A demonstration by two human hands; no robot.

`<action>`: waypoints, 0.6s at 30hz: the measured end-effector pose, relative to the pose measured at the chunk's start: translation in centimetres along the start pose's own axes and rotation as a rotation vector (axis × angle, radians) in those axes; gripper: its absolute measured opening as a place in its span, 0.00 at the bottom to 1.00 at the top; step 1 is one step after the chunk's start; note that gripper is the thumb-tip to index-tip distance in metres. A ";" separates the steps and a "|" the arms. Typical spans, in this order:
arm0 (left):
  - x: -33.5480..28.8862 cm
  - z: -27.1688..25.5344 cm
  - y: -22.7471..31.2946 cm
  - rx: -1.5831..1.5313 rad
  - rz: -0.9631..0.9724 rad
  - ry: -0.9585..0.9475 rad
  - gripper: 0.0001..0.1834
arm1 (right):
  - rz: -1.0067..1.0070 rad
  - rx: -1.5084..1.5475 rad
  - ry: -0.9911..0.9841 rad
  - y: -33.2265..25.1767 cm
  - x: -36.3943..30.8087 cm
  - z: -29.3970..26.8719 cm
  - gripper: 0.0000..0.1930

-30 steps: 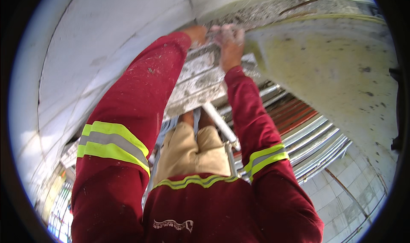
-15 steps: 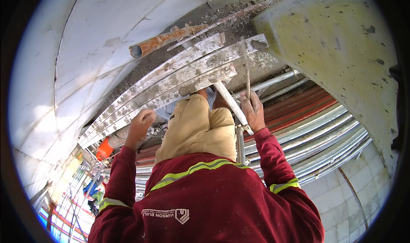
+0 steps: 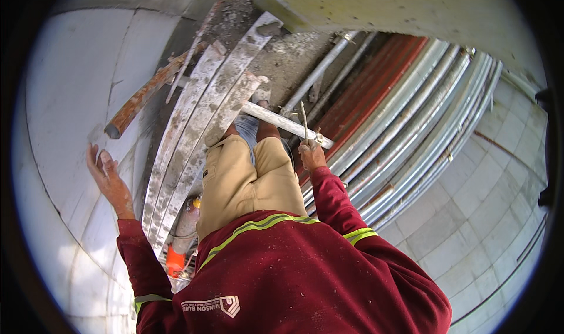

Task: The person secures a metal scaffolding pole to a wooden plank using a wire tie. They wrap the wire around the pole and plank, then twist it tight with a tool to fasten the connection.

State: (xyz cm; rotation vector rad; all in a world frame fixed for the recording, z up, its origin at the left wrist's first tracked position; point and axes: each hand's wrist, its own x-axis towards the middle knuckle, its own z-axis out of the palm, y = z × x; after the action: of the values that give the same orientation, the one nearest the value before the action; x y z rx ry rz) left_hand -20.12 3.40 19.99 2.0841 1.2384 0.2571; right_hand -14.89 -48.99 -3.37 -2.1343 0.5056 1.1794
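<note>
My left hand (image 3: 110, 184) is raised by the pale panelled wall, its fingers apart and holding nothing. Just beyond its fingertips is the open end of a rusty pipe (image 3: 134, 104). In my closed right hand (image 3: 312, 155) is a thin greyish rod (image 3: 304, 118), which sticks up past the fingers. The hand is at the outer end of a whitish metal tube (image 3: 276, 120) that crosses in front of my legs; whether it touches the tube I cannot tell. Long mortar-spattered planks (image 3: 202, 114) run between my left hand and my legs.
Several silver pipes (image 3: 432, 120) and red metal lengths (image 3: 367, 99) lie to the right. A yellowish, stained concrete block (image 3: 399, 8) stands at the far side. Pale panels (image 3: 76, 93) rise on the left. An orange object (image 3: 175, 260) sits low beside the planks.
My view has turned, so the planks and pipes stand more steeply. My left hand has gone out toward the wall and its fingers have spread. My right hand keeps the rod, now tilted differently.
</note>
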 end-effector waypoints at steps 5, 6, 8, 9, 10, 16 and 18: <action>4.6 0.9 -3.2 0.223 0.171 -0.139 0.35 | -0.036 -0.058 0.155 -2.0 -8.5 -9.0 0.15; 5.0 1.4 -3.2 0.238 0.221 -0.150 0.34 | -0.027 0.013 0.161 -1.6 -9.9 -11.3 0.14; 5.6 1.3 -2.8 0.290 0.323 -0.145 0.32 | 0.113 0.389 0.126 -3.3 -13.5 -15.4 0.12; 5.8 1.5 -2.5 0.345 0.367 -0.148 0.31 | 0.246 0.694 0.097 -5.0 -15.4 -17.2 0.11; 5.8 1.7 -2.3 0.401 0.410 -0.146 0.31 | 0.192 0.821 0.162 -4.9 -15.5 -17.4 0.10; 7.1 2.2 -1.2 0.603 0.582 -0.217 0.28 | -0.051 1.287 0.405 -4.9 -15.6 -19.5 0.09; 7.4 2.1 -1.2 0.610 0.635 -0.232 0.28 | -0.136 1.349 0.519 -5.1 -15.8 -20.4 0.08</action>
State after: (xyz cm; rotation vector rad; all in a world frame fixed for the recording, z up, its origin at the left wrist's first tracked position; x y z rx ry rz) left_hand -16.08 8.96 16.44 2.9023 0.5113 -0.1066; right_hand -7.70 -59.03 19.86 -1.1669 0.9848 0.0095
